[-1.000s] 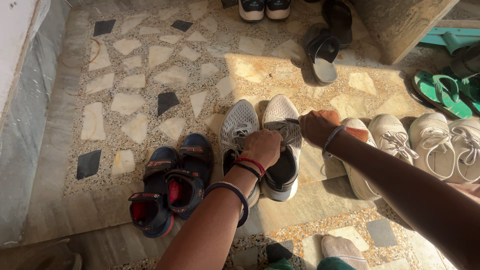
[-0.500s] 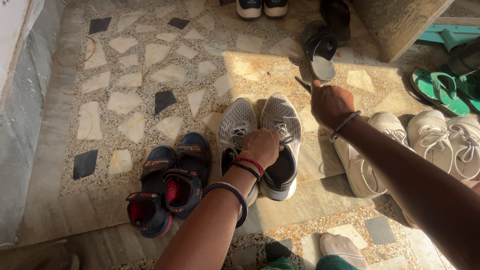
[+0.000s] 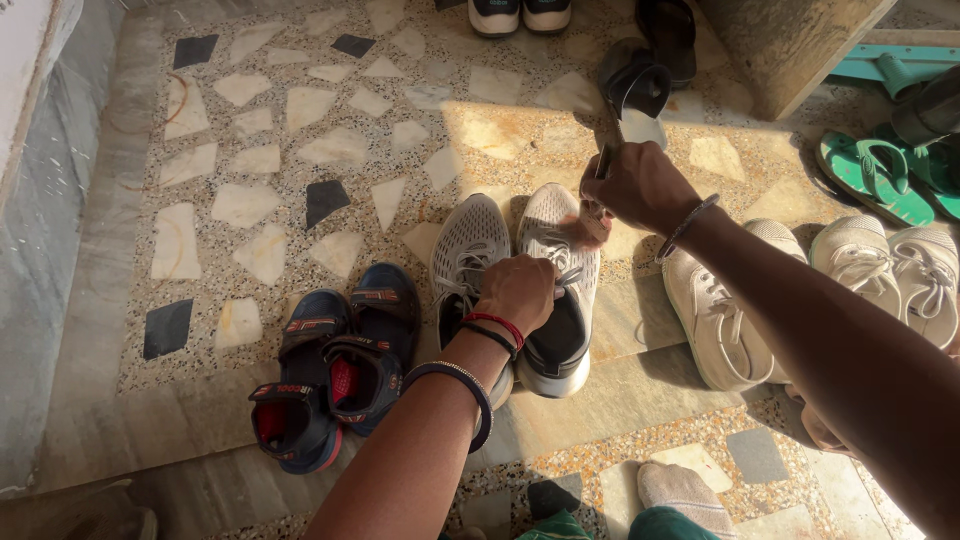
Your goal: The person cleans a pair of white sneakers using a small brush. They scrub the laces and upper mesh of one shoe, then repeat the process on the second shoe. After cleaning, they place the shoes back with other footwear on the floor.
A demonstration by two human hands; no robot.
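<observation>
On the stone-chip floor, near the middle of the view, a pair of grey mesh running shoes (image 3: 515,270) stands side by side, toes pointing away from the person. The left hand (image 3: 518,292) lies over the lacing where the two shoes meet, fingers curled down and closed on the laces or tongue; exactly which it pinches cannot be told. Its forearm comes up from the bottom edge, with red and black threads at the wrist and a dark bangle lower down. The right hand (image 3: 640,185) hovers above the toe of the right-hand shoe, raised clear of it, fingers bunched into a tight grip around the end of a thin dark lace (image 3: 603,160) that sticks up from the fist. A thin bracelet circles that wrist, and the arm stretches in from the right edge, crossing over a pair of white lace-up sneakers (image 3: 715,320).

Just left of the grey pair sit navy strap sandals (image 3: 335,365) with red lining. More white sneakers (image 3: 895,275) lie further right, green flip-flops (image 3: 880,175) beyond them. A dark slide sandal (image 3: 632,85) rests ahead of the right hand, partly in sunlight. The floor (image 3: 260,200) is speckled terrazzo set with pale and black irregular chips, bordered by smooth grey slabs.
</observation>
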